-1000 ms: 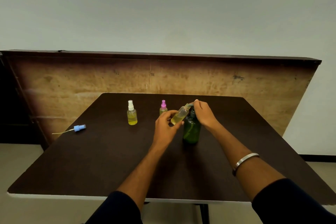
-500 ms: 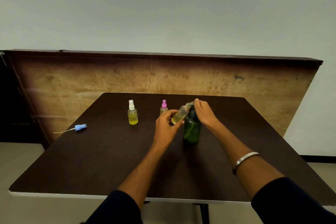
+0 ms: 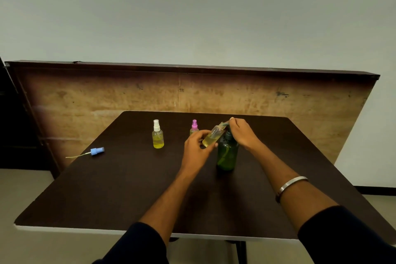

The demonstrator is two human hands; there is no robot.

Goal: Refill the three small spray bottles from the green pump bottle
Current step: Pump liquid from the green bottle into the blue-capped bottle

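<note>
Hands hold the same pose across the last second: nothing on the worktop [image 3: 107, 195] has shifted, apart from a slight drift of the camera. The left hand [image 3: 198, 148] keeps its fingers wrapped round the open spray bottle [image 3: 212, 136], tilted so its neck meets the spout of the green pump bottle [image 3: 227, 153]. The right hand [image 3: 242, 132] stays curled over the pump head, seemingly pressing it. By my reading, that stillness means filling is under way on the third bottle; yellowish liquid sits in its lower part, though I cannot tell whether the level is rising.

Left of the green pump bottle, well apart, stands a white-capped bottle [image 3: 158, 135] holding yellow liquid. A pink-capped bottle [image 3: 194, 127] stands between that one and the pump bottle, partly hidden behind the left hand. Both are capped, so they look finished. Far to the left of the pump bottle, near the worktop's edge, lies a blue sprayer cap [image 3: 97, 151] with its thin tube, probably the one belonging to the held bottle.

The worktop is dark brown with a pale front edge. Behind it a worn wooden board [image 3: 278, 96] leans against a plain pale wall [image 3: 192, 17]; the floor is light.
</note>
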